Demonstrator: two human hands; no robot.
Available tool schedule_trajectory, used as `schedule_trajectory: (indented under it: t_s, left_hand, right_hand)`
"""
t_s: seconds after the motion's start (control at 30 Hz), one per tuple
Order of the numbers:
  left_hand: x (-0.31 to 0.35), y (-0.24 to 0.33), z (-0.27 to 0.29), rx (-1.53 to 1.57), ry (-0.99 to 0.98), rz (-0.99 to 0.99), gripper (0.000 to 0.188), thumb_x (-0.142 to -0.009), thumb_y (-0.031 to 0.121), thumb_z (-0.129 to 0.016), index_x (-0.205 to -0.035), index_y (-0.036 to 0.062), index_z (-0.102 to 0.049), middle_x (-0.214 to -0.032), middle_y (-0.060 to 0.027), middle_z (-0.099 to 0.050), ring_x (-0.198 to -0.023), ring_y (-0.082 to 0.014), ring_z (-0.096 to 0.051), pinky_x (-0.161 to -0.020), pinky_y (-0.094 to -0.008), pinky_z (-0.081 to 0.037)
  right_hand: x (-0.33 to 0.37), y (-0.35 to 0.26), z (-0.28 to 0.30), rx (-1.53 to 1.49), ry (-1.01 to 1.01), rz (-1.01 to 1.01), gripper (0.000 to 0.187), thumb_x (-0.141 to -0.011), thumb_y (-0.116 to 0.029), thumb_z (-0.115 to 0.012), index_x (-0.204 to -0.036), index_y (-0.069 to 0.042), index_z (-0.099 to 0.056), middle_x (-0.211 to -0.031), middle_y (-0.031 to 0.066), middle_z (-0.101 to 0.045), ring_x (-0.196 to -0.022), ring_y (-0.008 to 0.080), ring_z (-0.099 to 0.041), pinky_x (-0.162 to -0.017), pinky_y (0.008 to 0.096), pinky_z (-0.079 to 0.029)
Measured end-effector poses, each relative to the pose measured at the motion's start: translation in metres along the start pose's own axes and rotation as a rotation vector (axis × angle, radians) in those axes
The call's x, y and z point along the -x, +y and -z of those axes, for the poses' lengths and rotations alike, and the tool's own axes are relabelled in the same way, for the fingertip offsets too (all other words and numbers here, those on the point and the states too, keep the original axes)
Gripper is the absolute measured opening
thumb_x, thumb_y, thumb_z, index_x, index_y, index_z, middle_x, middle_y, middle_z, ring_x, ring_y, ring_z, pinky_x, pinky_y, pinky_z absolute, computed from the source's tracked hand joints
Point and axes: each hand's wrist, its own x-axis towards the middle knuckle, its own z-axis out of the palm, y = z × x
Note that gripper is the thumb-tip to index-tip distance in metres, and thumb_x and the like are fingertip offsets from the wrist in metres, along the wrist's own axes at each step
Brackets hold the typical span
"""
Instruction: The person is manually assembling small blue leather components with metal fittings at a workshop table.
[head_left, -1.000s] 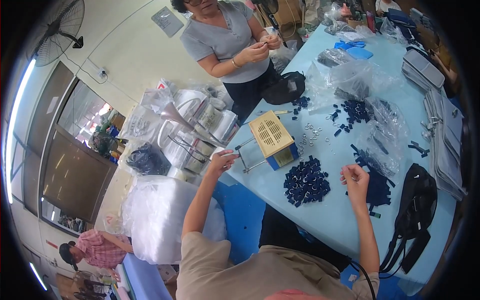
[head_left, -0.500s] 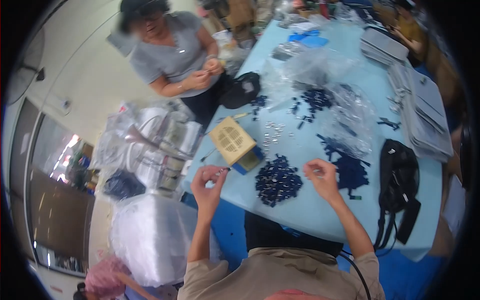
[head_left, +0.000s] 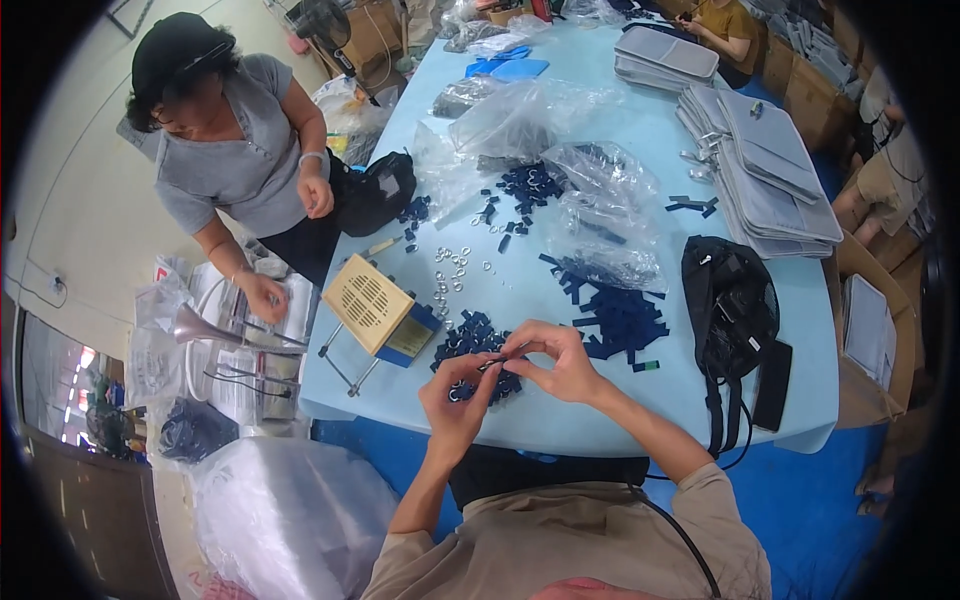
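My left hand and my right hand meet at the near side of the table. Between their pinched fingertips is a small dark strap piece, mostly covered by the fingers; whether a metal ring sits on it I cannot make out. Directly under the hands spreads a pile of short navy strap loops with shiny metal fittings. Beyond it lie loose silver rings. A heap of flat navy strap pieces is right of my right hand.
A tan-topped vented box stands left of the pile. Clear plastic bags lie farther back. At right are a black backpack and stacked grey panels. A person in a grey shirt stands at the left.
My hands, apart before, have come together over the pile, both pinching the strap piece. The view has shifted, and the person at left has parted their hands, lowering one.
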Motion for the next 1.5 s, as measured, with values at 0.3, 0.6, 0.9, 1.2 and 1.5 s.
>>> schedule_trajectory:
  t_s: [0.3,0.6,0.9,1.2,1.5]
  left_hand:
    - [0.007,-0.007,-0.007,0.005,0.006,0.031,0.016,-0.085,-0.003,-0.075,-0.099,0.0001,-0.066,-0.097,-0.0107,-0.075,-0.067,-0.0076,-0.063,-0.062,-0.0219,-0.051]
    - [0.015,-0.012,0.002,0.154,-0.034,0.141,0.015,-0.087,-0.007,-0.072,-0.096,-0.0004,-0.062,-0.096,-0.0112,-0.074,-0.068,-0.007,-0.062,-0.062,-0.0211,-0.049]
    - [0.011,-0.022,0.022,0.028,-0.013,0.199,0.015,-0.086,-0.003,-0.073,-0.099,0.0011,-0.066,-0.098,-0.0085,-0.076,-0.063,-0.0051,-0.06,-0.06,-0.0217,-0.049]
    - [-0.016,-0.03,0.032,-0.283,-0.172,0.201,0.019,-0.086,-0.002,-0.07,-0.105,0.0025,-0.068,-0.106,-0.0132,-0.073,-0.063,-0.0176,-0.069,-0.059,-0.0302,-0.053]
    - [-0.131,-0.104,-0.035,-0.602,-0.288,-0.081,0.019,-0.085,0.009,-0.069,-0.104,0.006,-0.07,-0.101,-0.016,-0.071,-0.084,-0.0342,-0.069,-0.076,-0.0422,-0.054]
  right_hand:
    - [0.0,0.011,0.004,-0.015,0.031,-0.007,0.017,-0.083,0.015,-0.069,-0.095,0.003,-0.071,-0.099,0.01,-0.066,-0.093,0.0184,-0.068,-0.086,0.0309,-0.059]
    - [0.001,0.015,-0.003,-0.027,-0.028,-0.135,0.014,-0.085,0.012,-0.069,-0.095,0.002,-0.071,-0.1,0.0084,-0.066,-0.093,0.0175,-0.068,-0.087,0.0311,-0.059]
    - [-0.008,-0.008,0.01,0.264,-0.097,-0.105,0.014,-0.084,-0.001,-0.076,-0.097,0.0,-0.072,-0.091,0.0082,-0.07,-0.086,0.0165,-0.07,-0.079,0.0317,-0.056]
    - [0.0,-0.007,0.095,1.294,0.153,-0.097,0.019,-0.075,-0.008,-0.079,-0.093,-0.004,-0.074,-0.094,0.0127,-0.063,-0.097,0.0323,-0.06,-0.087,0.0415,-0.049]
    - [-0.005,0.005,0.099,1.328,0.081,-0.104,0.009,-0.073,0.001,-0.076,-0.076,-0.002,-0.068,-0.082,0.0113,-0.062,-0.095,0.0312,-0.058,-0.083,0.0416,-0.048]
